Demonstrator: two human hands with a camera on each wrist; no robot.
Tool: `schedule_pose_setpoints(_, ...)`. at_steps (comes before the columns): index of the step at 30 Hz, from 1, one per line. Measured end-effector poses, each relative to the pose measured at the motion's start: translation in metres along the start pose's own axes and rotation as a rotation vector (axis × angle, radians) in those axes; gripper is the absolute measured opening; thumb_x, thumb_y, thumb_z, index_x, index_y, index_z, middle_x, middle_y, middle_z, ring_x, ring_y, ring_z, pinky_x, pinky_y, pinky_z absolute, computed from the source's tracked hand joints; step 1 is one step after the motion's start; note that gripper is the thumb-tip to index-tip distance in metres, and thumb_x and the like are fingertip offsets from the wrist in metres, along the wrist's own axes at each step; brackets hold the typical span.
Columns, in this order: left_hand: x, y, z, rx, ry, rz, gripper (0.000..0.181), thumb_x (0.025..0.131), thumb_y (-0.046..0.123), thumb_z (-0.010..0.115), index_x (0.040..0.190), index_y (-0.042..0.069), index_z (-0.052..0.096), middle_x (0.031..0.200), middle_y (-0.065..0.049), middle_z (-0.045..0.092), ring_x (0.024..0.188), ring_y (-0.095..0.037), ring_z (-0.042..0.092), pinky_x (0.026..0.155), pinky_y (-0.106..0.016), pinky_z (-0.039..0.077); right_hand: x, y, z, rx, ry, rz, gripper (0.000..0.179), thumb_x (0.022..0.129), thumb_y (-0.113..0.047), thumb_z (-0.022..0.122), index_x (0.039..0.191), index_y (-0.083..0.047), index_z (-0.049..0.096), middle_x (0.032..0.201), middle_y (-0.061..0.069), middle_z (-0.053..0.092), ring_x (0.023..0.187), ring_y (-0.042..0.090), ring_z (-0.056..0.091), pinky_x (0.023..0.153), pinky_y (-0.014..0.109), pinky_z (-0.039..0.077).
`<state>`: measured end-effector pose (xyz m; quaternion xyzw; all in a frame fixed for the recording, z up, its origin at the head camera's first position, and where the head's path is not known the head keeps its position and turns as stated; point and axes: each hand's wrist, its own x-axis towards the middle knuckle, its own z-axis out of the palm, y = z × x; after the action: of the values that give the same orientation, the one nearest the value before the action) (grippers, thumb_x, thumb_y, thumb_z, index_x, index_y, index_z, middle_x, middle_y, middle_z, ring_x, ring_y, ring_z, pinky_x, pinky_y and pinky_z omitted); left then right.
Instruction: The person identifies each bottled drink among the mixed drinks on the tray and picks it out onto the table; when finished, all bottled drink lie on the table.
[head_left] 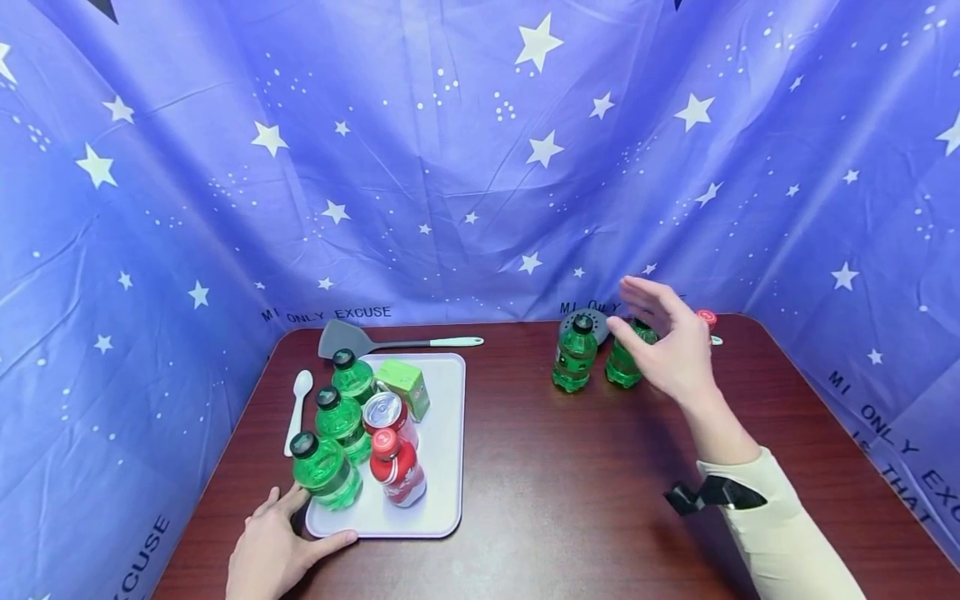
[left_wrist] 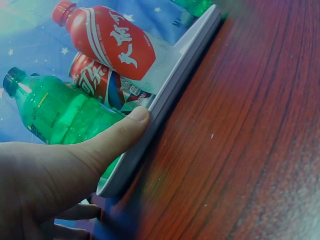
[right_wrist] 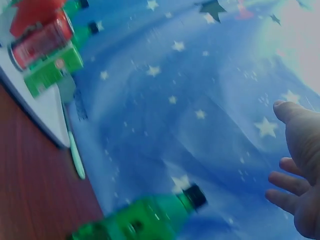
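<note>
My left hand [head_left: 272, 542] rests at the near-left corner of a white tray [head_left: 444, 450]; its straight thumb touches the rim, with the other fingers spread along the left side. On the tray stand several green bottles with black caps, the nearest green bottle [head_left: 327, 472] beside that hand. A red bottle [head_left: 399, 477], a red drink can [left_wrist: 95, 80] and a green carton [head_left: 408, 386] share the tray. My right hand [head_left: 675, 350] is raised, fingers spread and holding nothing, near two more green bottles; one green bottle [head_left: 575, 360] is to its left, the other partly hidden behind it.
A grey spatula [head_left: 347, 339] lies behind the tray, and a white spoon [head_left: 298, 408] on its left. Behind the right-hand bottles are a slotted utensil [head_left: 592, 321] and a red cap [head_left: 707, 317], mostly hidden. A starry blue curtain [head_left: 480, 167] encloses the table.
</note>
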<state>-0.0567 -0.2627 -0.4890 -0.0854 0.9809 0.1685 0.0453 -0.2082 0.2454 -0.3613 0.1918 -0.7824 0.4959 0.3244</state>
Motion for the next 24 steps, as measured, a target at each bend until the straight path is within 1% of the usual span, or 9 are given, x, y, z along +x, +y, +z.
schedule_pose_setpoints(3,0.0,0.0,0.0,0.003,-0.001,-0.002,0.121,0.062,0.086,0.082,0.149,0.005,0.06,0.156,-0.027,0.054,0.147,-0.063,0.038,0.109,-0.086,0.032,-0.004,-0.007,0.015,0.025,-0.041,-0.015,0.059,0.083,0.011,0.084,0.138,-0.003,0.069,0.13,0.018,0.076,0.116,-0.004,0.071,0.101,0.017,0.056)
schedule_pose_setpoints(4,0.0,0.0,0.0,0.003,-0.002,-0.003,0.121,0.062,0.086,0.082,0.149,0.005,0.061,0.156,-0.027,0.054,0.147,-0.063,0.038,0.109,-0.086,0.032,-0.005,-0.009,0.02,0.024,-0.058,-0.019,0.059,0.082,0.01,0.085,0.138,-0.004,0.069,0.13,0.02,0.075,0.117,-0.004,0.071,0.101,0.016,0.056)
schedule_pose_setpoints(7,0.0,0.0,0.0,0.004,-0.004,-0.004,0.121,0.062,0.086,0.082,0.149,0.004,0.06,0.156,-0.027,0.053,0.148,-0.063,0.037,0.11,-0.086,0.031,-0.011,-0.015,0.032,0.029,-0.117,-0.032,0.061,0.082,0.008,0.086,0.138,-0.007,0.069,0.131,0.018,0.075,0.12,-0.004,0.07,0.103,0.017,0.055)
schedule_pose_setpoints(9,0.0,0.0,0.0,0.004,-0.004,-0.005,0.122,0.062,0.086,0.082,0.149,0.004,0.06,0.157,-0.027,0.053,0.148,-0.062,0.037,0.11,-0.086,0.03,-0.016,-0.019,0.041,0.047,-0.153,-0.041,0.061,0.081,0.007,0.087,0.138,-0.007,0.069,0.132,0.016,0.075,0.121,-0.004,0.07,0.104,0.02,0.056)
schedule_pose_setpoints(12,0.0,0.0,0.0,0.005,0.005,-0.001,0.122,0.061,0.086,0.082,0.148,0.004,0.061,0.156,-0.028,0.053,0.148,-0.062,0.038,0.11,-0.086,0.031,-0.023,-0.025,0.053,0.104,-0.211,-0.038,0.061,0.082,0.006,0.088,0.138,-0.005,0.068,0.132,0.014,0.075,0.12,-0.001,0.071,0.103,0.028,0.059)
schedule_pose_setpoints(14,0.001,0.0,0.0,0.004,0.009,-0.003,0.123,0.06,0.087,0.082,0.148,0.004,0.061,0.155,-0.028,0.054,0.147,-0.062,0.039,0.109,-0.086,0.031,-0.028,-0.03,0.062,0.14,-0.248,-0.029,0.061,0.082,0.004,0.088,0.139,-0.006,0.068,0.132,0.013,0.075,0.12,0.003,0.072,0.101,0.03,0.06)
schedule_pose_setpoints(16,0.001,0.001,0.0,0.004,0.01,-0.008,0.125,0.059,0.089,0.082,0.149,0.005,0.061,0.155,-0.028,0.054,0.147,-0.062,0.04,0.107,-0.086,0.034,-0.033,-0.036,0.071,0.172,-0.285,-0.028,0.061,0.083,0.002,0.088,0.14,-0.006,0.067,0.132,0.011,0.075,0.121,0.011,0.073,0.102,0.031,0.06)
schedule_pose_setpoints(20,0.0,0.001,-0.001,0.001,0.0,-0.025,0.127,0.057,0.091,0.08,0.15,0.006,0.06,0.155,-0.028,0.054,0.147,-0.063,0.039,0.105,-0.086,0.036,-0.04,-0.046,0.09,0.221,-0.348,-0.055,0.062,0.083,-0.001,0.089,0.141,-0.006,0.066,0.132,0.011,0.075,0.122,0.026,0.074,0.103,0.033,0.06)
schedule_pose_setpoints(24,-0.001,0.0,-0.001,-0.003,0.003,-0.027,0.126,0.058,0.091,0.08,0.149,0.006,0.061,0.155,-0.026,0.055,0.147,-0.062,0.039,0.106,-0.086,0.035,-0.047,-0.055,0.11,0.255,-0.4,-0.074,0.062,0.083,-0.004,0.09,0.14,-0.006,0.066,0.131,0.012,0.075,0.121,0.026,0.074,0.103,0.036,0.061)
